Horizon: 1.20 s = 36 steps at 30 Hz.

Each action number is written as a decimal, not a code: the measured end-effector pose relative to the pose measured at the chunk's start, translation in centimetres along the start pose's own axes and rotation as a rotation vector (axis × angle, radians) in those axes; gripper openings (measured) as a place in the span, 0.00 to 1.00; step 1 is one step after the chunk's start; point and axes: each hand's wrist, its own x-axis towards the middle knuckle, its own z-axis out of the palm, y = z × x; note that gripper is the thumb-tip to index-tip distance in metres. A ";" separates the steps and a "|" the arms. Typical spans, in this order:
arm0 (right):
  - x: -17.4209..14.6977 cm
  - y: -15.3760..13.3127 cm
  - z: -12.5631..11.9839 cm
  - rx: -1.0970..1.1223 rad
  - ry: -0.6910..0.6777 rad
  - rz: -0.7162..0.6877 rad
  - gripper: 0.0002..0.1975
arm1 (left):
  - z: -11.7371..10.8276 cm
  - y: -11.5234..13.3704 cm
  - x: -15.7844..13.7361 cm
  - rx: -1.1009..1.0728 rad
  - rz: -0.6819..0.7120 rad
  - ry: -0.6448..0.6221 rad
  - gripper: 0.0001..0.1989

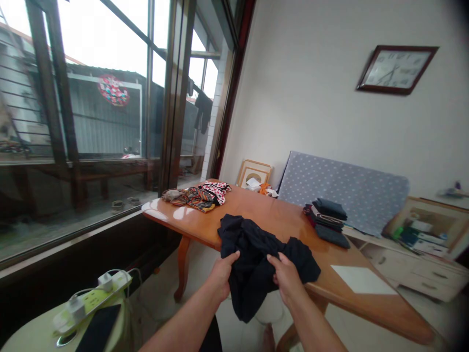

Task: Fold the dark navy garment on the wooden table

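Observation:
A crumpled dark navy garment (252, 249) lies partly on the wooden table (267, 208), and its lower part hangs over the near edge. Its exact kind cannot be made out. My left hand (223, 276) pinches its left side, thumb on top. On the right, my right hand (286, 276) grips another fold of the same cloth, with the thumb and forefinger showing. A stack of folded dark clothes (328, 215) sits toward the table's right end. Several patterned clothes (200, 195) lie loosely at the far left end.
A white sheet (362, 279) rests on the table's right part. At lower left, a stool (32, 337) holds a power strip (91, 298) with chargers and a black phone (98, 328). Behind the table stand a cloth-covered panel (340, 186) and a drawer cabinet (421, 271). Windows line the left.

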 end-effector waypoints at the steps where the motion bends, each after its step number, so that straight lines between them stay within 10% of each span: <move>1: 0.4 -0.6 -0.7 0.055 0.097 0.014 0.30 | -0.3 0.4 0.4 -0.016 0.058 0.050 0.15; 11: 2.6 -6.0 -8.0 0.407 0.369 -0.111 0.14 | -3.8 3.0 2.9 0.255 0.325 0.476 0.17; 16: 2.5 -8.0 -8.1 0.393 0.352 -0.146 0.14 | -1.8 3.9 1.8 0.978 0.667 0.606 0.34; 24: -0.9 -10.1 -6.3 0.298 -0.118 -0.113 0.21 | 2.5 3.3 4.1 1.189 0.759 0.060 0.39; 28: -1.9 -8.4 -6.7 0.023 -0.331 -0.036 0.15 | 1.7 2.2 6.6 1.288 0.717 -0.011 0.23; 36: 0.4 -2.2 -8.1 -0.321 -0.267 -0.040 0.16 | 1.7 2.6 7.7 1.274 0.693 -0.238 0.09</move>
